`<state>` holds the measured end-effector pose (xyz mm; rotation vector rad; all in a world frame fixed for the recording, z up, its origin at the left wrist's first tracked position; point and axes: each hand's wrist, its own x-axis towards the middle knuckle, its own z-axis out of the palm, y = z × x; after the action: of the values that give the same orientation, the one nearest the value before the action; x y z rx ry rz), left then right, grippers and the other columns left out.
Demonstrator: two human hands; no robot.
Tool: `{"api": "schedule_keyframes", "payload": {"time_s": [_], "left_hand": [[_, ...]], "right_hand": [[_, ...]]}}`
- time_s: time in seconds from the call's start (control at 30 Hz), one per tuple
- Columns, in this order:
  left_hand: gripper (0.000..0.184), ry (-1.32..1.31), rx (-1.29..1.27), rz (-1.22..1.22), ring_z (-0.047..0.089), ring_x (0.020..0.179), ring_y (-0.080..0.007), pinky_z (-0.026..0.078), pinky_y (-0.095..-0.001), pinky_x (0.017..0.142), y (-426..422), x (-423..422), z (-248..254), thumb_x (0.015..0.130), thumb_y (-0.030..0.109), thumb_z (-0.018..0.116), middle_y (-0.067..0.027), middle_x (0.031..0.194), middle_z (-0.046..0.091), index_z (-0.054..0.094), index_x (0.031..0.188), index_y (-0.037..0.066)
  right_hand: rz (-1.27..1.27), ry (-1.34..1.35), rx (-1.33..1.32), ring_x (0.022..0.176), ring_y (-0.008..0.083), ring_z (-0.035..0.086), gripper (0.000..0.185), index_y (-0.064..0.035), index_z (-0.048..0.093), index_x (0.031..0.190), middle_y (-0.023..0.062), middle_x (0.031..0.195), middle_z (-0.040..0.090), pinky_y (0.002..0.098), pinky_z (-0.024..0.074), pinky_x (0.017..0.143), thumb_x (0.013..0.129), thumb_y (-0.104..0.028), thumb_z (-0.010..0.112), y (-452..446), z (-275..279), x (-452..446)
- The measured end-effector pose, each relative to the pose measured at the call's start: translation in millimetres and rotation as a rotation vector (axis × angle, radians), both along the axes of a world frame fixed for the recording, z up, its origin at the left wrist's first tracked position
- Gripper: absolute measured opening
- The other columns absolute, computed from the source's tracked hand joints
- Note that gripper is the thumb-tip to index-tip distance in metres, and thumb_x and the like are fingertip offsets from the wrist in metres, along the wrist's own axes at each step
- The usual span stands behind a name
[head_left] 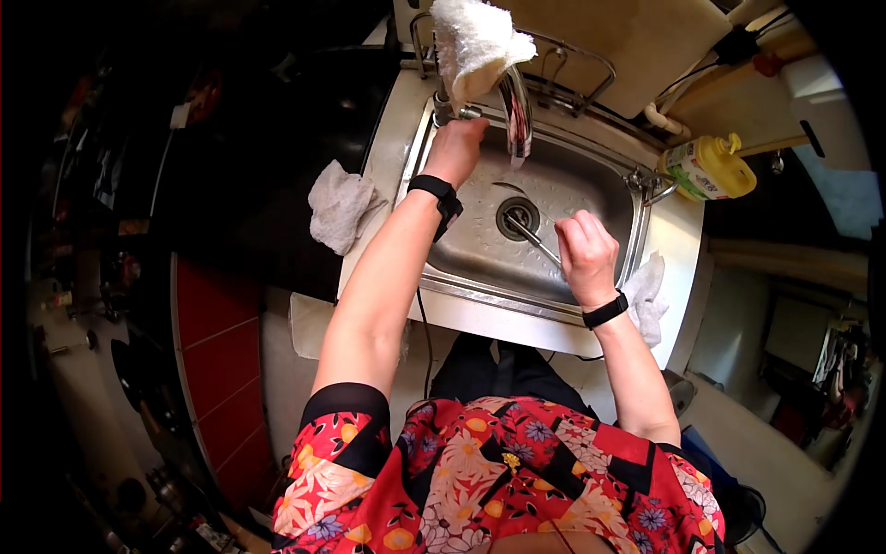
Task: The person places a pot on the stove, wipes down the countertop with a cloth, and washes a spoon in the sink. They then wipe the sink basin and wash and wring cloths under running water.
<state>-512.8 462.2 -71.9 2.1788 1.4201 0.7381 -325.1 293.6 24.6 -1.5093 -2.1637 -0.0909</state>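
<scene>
My left hand (456, 150) reaches to the base of the tap, its fingers closed at the short metal tap handle (471, 113). The curved chrome tap spout (518, 115) hangs over the steel sink (579, 175). My right hand (589, 254) is closed over the sink's near right part. From its fingers a slim metal utensil (541, 245) slants down to the round drain (518, 219); its exact kind is unclear. A thin dark curved piece (508, 187) lies in the basin just behind the drain.
A white cloth (471, 46) drapes over the tap. Other cloths lie on the counter at left (340, 205) and right (648, 300). A yellow pump bottle (709, 168) stands at the right rear corner, beside a small chrome fitting (653, 185). A wire rack (577, 78) is behind the sink.
</scene>
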Motion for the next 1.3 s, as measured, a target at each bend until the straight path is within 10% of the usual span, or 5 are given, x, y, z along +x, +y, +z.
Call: {"api": "schedule_keyframes", "payload": {"time_s": [0.37, 0.77, 0.97, 1.13, 1.3], "left_hand": [[0.027, -0.514, -0.243, -0.103, 0.066, 0.088, -0.0291, 0.051, -0.0349, 0.074, -52, -10, 29, 0.087, 0.016, 0.058, -0.0183, 0.094, 0.066, 0.062, 0.11, 0.002], [0.013, -0.826, -0.677, -0.066, 0.051, 0.044, -0.0083, 0.04, -0.0223, 0.04, -77, -2, 32, 0.084, 0.012, 0.062, -0.0036, 0.066, 0.062, 0.065, 0.088, 0.0], [0.015, -0.535, -0.401, 0.128, 0.061, 0.051, -0.0206, 0.048, -0.0315, 0.049, -55, -22, 23, 0.088, 0.012, 0.055, -0.0082, 0.066, 0.064, 0.067, 0.091, 0.003], [0.025, 0.05, 0.279, -0.014, 0.053, 0.101, -0.0291, 0.049, -0.0391, 0.078, -32, -15, 27, 0.076, 0.005, 0.055, -0.0023, 0.116, 0.058, 0.064, 0.099, 0.01], [0.013, 0.289, 0.386, -0.066, 0.056, 0.09, -0.0228, 0.042, -0.0413, 0.071, -15, -9, 30, 0.078, 0.013, 0.053, 0.0005, 0.094, 0.06, 0.065, 0.084, 0.012]], "right_hand": [[-0.089, 0.319, -0.175, 0.062, 0.0271, 0.057, 0.008, -0.0023, 0.059, 0.079, 0.01, 0.072, 0.055, 0.0335, 0.0452, 0.056, 0.074, 0.001, 0.064, -3, 0, -3], [-0.231, 1.145, -1.032, 0.06, 0.0081, 0.056, 0.011, 0.0024, 0.063, 0.087, 0.0036, 0.073, 0.062, 0.0205, 0.0453, 0.054, 0.082, -0.006, 0.066, 2, 4, -8], [-0.318, 0.677, -0.823, 0.057, 0.0113, 0.056, 0.01, 0.0026, 0.06, 0.079, 0.0038, 0.068, 0.06, 0.0242, 0.0436, 0.054, 0.078, -0.006, 0.066, -7, -5, 8], [-0.055, 0.176, -0.178, 0.068, 0.0314, 0.057, 0.008, -0.0017, 0.058, 0.079, 0.0128, 0.074, 0.055, 0.0367, 0.0458, 0.059, 0.073, -0.002, 0.064, -5, 7, 0], [-0.023, -0.173, 0.051, 0.073, 0.0223, 0.052, 0.008, -0.0094, 0.051, 0.069, 0.0059, 0.072, 0.048, 0.034, 0.0445, 0.058, 0.065, -0.007, 0.058, 10, 56, 12]]}}
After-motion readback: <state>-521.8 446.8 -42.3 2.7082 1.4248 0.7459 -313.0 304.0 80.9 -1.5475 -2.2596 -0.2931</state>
